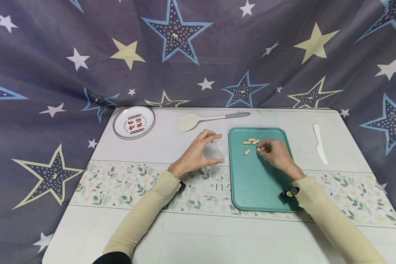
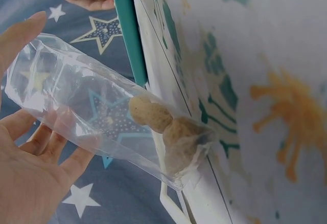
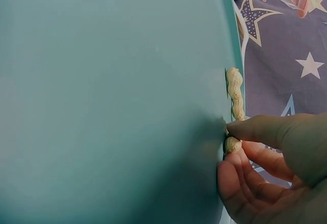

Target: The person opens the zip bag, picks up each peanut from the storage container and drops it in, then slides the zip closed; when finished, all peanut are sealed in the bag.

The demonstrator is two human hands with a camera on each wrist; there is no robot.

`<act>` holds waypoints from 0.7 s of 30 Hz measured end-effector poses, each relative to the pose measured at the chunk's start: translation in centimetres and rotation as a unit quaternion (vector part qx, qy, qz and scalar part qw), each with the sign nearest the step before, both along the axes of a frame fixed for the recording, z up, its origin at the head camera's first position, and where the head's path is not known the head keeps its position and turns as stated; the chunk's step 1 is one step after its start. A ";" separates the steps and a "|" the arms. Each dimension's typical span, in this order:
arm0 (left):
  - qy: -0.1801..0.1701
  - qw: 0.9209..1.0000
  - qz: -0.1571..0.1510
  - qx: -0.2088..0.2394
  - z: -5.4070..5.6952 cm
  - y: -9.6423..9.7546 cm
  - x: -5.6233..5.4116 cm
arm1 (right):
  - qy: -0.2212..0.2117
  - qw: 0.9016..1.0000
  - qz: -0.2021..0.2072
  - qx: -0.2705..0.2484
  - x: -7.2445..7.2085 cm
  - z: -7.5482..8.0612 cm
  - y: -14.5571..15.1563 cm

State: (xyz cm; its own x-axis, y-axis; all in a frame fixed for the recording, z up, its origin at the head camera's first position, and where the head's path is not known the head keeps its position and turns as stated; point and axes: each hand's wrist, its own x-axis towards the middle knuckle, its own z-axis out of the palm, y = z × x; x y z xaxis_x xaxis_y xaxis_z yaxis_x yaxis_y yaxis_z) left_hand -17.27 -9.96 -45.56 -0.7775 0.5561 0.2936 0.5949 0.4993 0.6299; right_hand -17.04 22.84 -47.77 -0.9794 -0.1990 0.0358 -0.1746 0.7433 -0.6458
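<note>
Four loose peanuts (image 1: 255,141): pale tan, waisted shells; three bunched, one apart, on the upper part of the teal tray (image 1: 250,190), right of centre in the head view. Bagged peanuts (image 2: 156,115) browner, at the lower end of a clear, wrinkled plastic bag (image 2: 76,75). Left hand (image 1: 196,152): thumb above, fingers below, spread across the bag's mouth and gripping it. Right hand (image 1: 278,154): forearm angled in from lower right; fingers and thumb pinch a single peanut (image 3: 233,145) over the tray.
</note>
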 end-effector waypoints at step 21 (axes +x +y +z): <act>0.000 1.000 0.002 -0.008 -0.3 0.1 -0.1 | 0.021 0.999 -0.002 -0.025 0.3 0.5 -1.2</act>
